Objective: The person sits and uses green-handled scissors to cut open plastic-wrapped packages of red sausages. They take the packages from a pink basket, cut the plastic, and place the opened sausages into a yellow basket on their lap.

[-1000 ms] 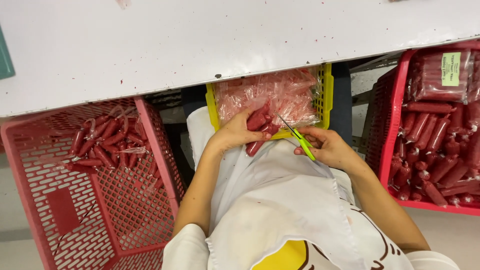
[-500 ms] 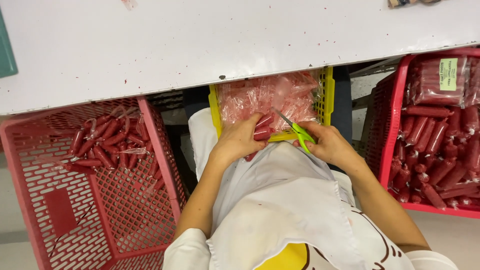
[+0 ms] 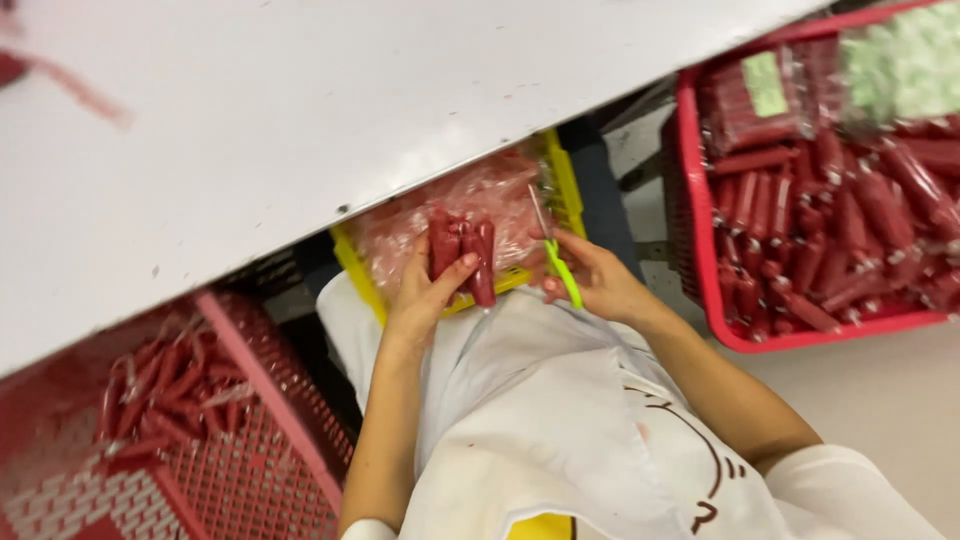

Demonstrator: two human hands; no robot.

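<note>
Near: white apron [image 3: 560, 430] over the lap. L hand [image 3: 425, 295], fingers clenched round a few red sausages [image 3: 462, 250], just above yellow basket [image 3: 562, 185]. R hand [image 3: 595, 280] grips green scissors [image 3: 555, 255], blades up, just right of sausages. Red baskets: near left [image 3: 260, 390], far right [image 3: 700, 250]. White worktop [image 3: 300, 110] beyond.

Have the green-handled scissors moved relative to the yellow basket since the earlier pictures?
Cannot tell for certain: the camera itself shifted. The scissors in the right hand lie over the yellow basket's near right rim, about as before, though more upright.
</note>
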